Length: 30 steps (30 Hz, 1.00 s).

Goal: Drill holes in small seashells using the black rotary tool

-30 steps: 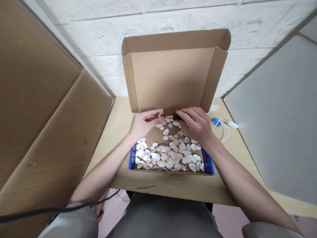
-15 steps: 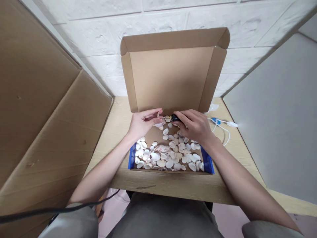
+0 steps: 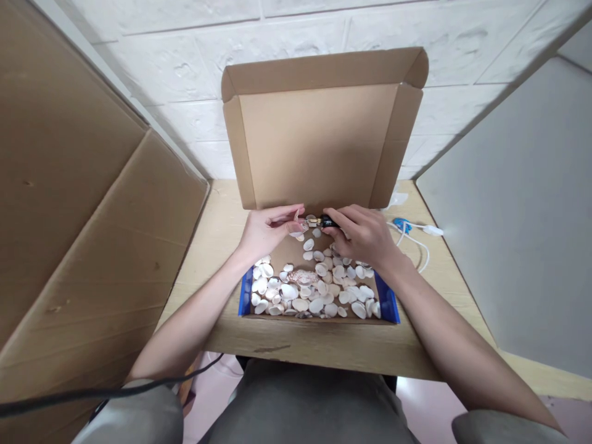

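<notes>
Above the far part of the box, my left hand [image 3: 271,229] pinches a thin seashell [image 3: 296,215] between thumb and fingers. Facing it, my right hand [image 3: 363,233] is wrapped round a small drill [image 3: 329,221] with a black body and a brass-coloured front end. The drill's thin tip points left at the shell; whether they touch I cannot tell. Below both hands lies an open cardboard box [image 3: 287,251] with blue outer sides, and many white shells [image 3: 316,306] are spread in it. Among these is a larger speckled reddish shell [image 3: 303,277].
The box's raised lid [image 3: 317,148] leans near the white brick wall [image 3: 287,37]. A white cable [image 3: 422,246] with a plug lies right of the box on the wooden table [image 3: 222,209]. Cardboard panel [image 3: 92,203] stands left, grey panel [image 3: 518,203] right.
Both hands stay almost where they were, with the same shell and drill in them. The camera view has shifted very slightly.
</notes>
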### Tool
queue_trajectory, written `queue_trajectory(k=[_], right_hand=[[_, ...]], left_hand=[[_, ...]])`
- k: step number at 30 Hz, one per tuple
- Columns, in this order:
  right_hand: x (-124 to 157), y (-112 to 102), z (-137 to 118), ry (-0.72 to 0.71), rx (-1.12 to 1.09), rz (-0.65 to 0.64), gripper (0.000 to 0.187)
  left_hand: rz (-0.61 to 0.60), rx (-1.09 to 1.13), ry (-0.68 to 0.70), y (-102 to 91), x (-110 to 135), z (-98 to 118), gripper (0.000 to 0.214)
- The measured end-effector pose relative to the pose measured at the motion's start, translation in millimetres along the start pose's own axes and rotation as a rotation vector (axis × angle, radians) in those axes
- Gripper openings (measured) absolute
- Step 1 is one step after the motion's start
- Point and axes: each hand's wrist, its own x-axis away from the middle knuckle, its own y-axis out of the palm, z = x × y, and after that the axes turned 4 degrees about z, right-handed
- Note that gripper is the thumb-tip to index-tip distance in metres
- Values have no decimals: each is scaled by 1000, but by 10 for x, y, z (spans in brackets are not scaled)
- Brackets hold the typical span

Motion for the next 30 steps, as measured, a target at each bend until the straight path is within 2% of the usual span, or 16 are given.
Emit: queue_trajectory(k=[5,8,12,17,30], right_hand=[[-25,-13,17,-26,48,56,23],[-33,-21,15,-76,66,89,25],[-31,7,-13,-114,-14,-20,25],[-7,56,-37,-69,-110,-153,27],[-50,20,-34,-34,-98,-188,30]], left_hand=[[40,-9,19,-3,-1,14,36],[14,-40,37,8,6,-18,36],[-42,-138,115,27,17,-72,33],[-61,-192,134,38,16,-75,32],[-58,-200,170,21,18,-83,35]])
